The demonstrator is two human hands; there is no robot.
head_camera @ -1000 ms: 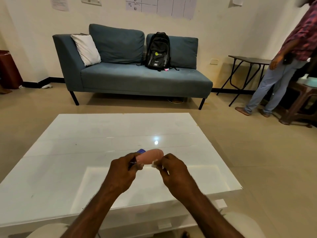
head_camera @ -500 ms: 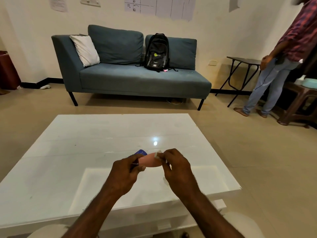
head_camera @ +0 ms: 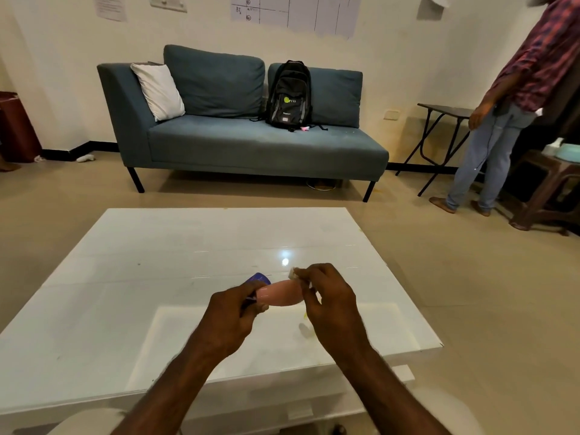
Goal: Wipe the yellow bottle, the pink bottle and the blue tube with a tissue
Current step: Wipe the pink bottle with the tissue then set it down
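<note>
I hold the pink bottle [head_camera: 281,293] lying sideways above the white table [head_camera: 157,262]. My left hand [head_camera: 233,312] grips its left end. Behind that hand the tip of the blue tube [head_camera: 259,278] shows; I cannot tell whether the hand holds it too. My right hand [head_camera: 326,301] is closed on a small piece of tissue [head_camera: 293,274], which it presses against the bottle's right end. A bit of yellow [head_camera: 306,315] peeks from under my right hand; the yellow bottle is otherwise hidden.
A blue sofa [head_camera: 251,142] with a black backpack [head_camera: 290,95] and a white pillow [head_camera: 158,89] stands beyond the table. A person [head_camera: 508,105] stands at the right by a black folding table [head_camera: 445,127] and a brown stool [head_camera: 546,189].
My right hand with the tissue has slid up and back along the bottle's right end. The bottle has tilted slightly. The person at the right has shifted a little.
</note>
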